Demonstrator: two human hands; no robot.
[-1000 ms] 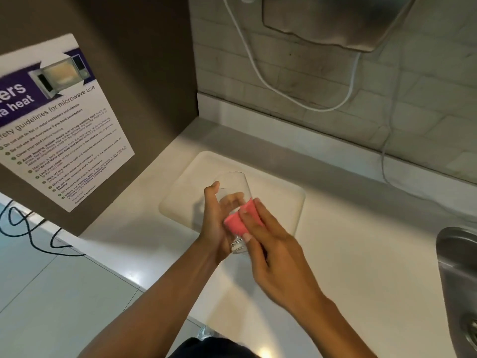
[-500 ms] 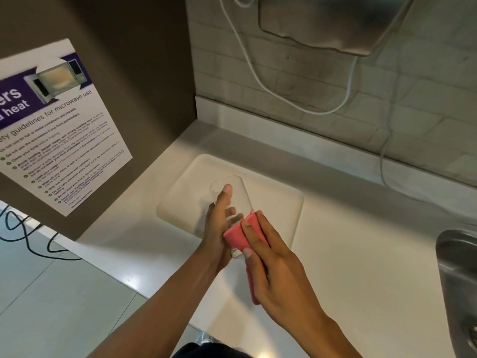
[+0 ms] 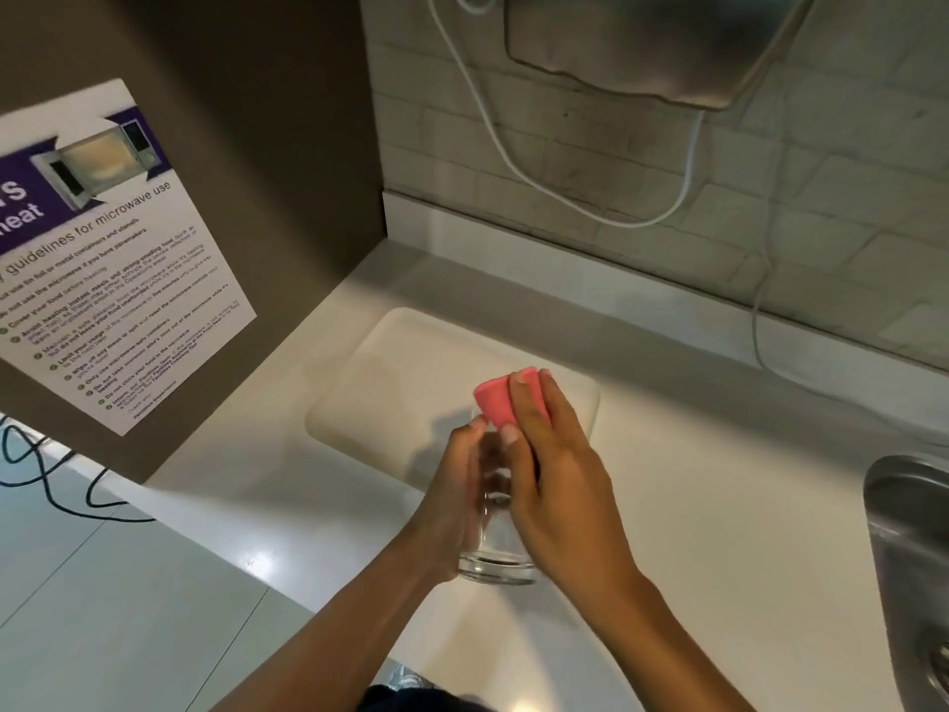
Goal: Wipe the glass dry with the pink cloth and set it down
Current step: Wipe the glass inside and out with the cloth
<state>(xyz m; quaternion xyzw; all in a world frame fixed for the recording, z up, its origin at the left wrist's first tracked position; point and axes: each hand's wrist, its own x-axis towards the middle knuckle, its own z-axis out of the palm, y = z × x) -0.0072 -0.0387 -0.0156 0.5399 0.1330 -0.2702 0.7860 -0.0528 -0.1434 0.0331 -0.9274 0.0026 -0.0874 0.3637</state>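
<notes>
A clear drinking glass [image 3: 495, 562] is held in the air over the white counter, tilted with its thick base towards me and its mouth pointing away. My left hand [image 3: 452, 506] wraps around its left side. My right hand [image 3: 560, 485] presses the folded pink cloth [image 3: 500, 400] against the glass's far end, near the rim. Most of the glass is hidden between the two hands; only its base and a strip of wall show.
A pale rectangular mat [image 3: 405, 372] lies on the counter [image 3: 719, 531] just beyond the hands. A steel sink [image 3: 909, 557] is at the right edge. A brown panel with a microwave notice [image 3: 102, 259] stands at left. White cables [image 3: 513, 161] hang on the tiled wall.
The glass has tipped over, its base now towards me. The pink cloth has slid from the glass's lower part up to its far end.
</notes>
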